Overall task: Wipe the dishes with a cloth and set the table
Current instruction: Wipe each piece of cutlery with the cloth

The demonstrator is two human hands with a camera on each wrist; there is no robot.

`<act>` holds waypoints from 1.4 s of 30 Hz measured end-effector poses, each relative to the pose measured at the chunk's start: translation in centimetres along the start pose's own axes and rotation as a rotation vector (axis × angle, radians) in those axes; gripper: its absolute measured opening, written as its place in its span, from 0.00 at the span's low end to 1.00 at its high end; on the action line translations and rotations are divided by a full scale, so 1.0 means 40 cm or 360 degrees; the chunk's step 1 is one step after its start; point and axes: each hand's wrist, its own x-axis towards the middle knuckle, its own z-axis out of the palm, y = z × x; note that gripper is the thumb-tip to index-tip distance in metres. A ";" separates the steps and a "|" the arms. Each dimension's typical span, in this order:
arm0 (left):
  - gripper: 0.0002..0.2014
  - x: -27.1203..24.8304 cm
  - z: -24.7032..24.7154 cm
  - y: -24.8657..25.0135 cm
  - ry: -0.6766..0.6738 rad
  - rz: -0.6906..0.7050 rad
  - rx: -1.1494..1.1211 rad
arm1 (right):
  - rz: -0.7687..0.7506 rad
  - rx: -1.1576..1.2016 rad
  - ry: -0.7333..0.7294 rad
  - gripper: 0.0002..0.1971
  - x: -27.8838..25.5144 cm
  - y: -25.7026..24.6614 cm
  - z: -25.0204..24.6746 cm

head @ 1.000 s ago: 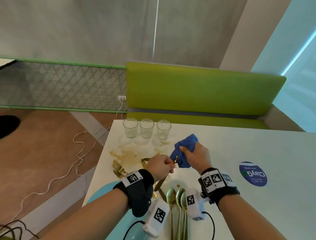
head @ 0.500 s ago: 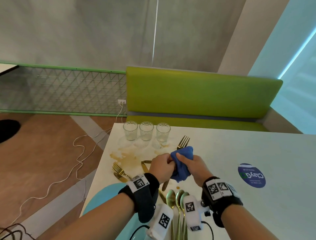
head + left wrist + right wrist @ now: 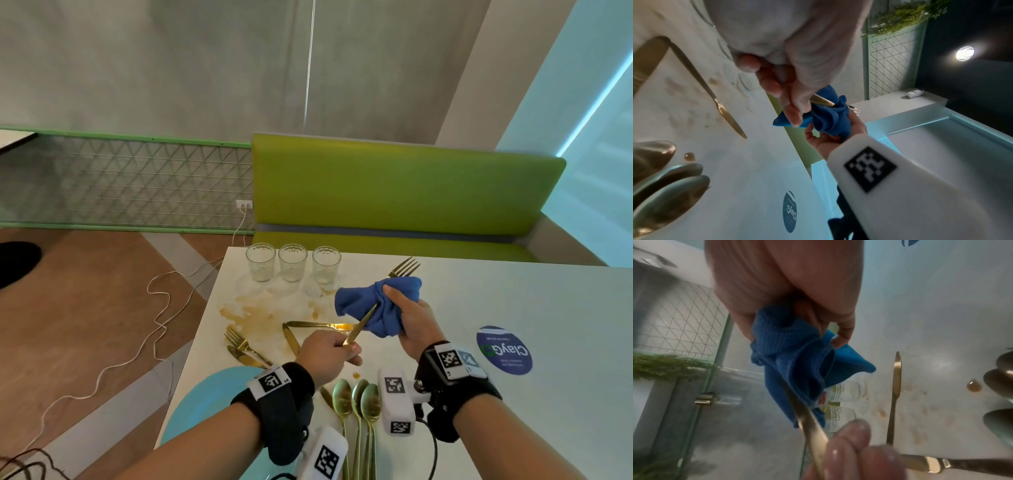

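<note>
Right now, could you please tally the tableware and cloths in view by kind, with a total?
Clear glass tumbler: 3
Gold fork: 2
Gold knife: 3, one partly under a fork
Gold spoon: 3
Blue cloth: 1
Light blue plate: 1
Total: 13

The hands have drawn apart, the left hand (image 3: pixel 328 353) sliding down the gold fork (image 3: pixel 402 268) handle out of the blue cloth (image 3: pixel 376 306).
</note>
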 end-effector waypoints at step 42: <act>0.13 0.050 0.087 -0.097 0.0185 -0.0521 0.0185 | 0.0210 -0.2125 -0.0022 0.22 -0.117 0.066 -0.244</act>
